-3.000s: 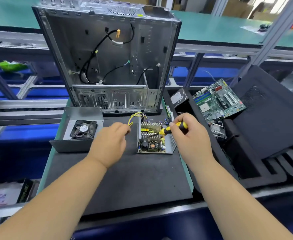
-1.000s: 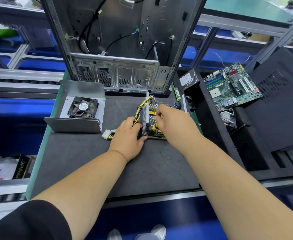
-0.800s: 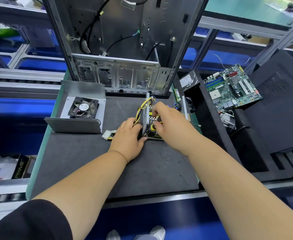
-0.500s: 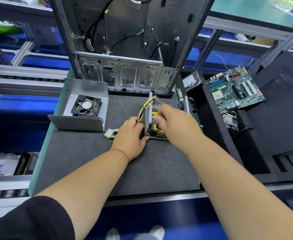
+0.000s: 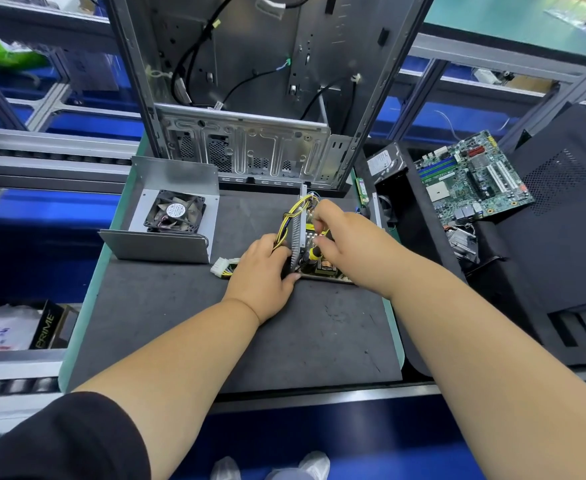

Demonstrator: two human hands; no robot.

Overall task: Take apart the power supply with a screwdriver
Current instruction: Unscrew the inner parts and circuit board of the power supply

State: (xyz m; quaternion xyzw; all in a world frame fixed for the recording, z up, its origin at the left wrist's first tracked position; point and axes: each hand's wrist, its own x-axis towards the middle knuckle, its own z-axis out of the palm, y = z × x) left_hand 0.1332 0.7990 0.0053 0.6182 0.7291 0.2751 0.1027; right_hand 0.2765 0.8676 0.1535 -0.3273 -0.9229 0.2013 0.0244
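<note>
Landmark: power supply (image 5: 319, 261), opened, on the dark mat (image 5: 284, 334) of the desk (image 5: 87, 306).

Nearest: left hand (image 5: 262, 271) at the supply's left side, fingers curled round its near left corner and perforated wall.

Right hand (image 5: 348, 242) over the supply's right half; fingers clamped on the yellow-black screwdriver (image 5: 314, 253), tip hidden.

Yellow wire bundle (image 5: 289, 220) leaves the supply's left wall; white connector (image 5: 223, 267) lies left of it.

Further left: metal cover with fan (image 5: 175, 213).

Behind: empty PC case (image 5: 250, 98), upright.

Far right: motherboard (image 5: 471, 178) on black foam.
</note>
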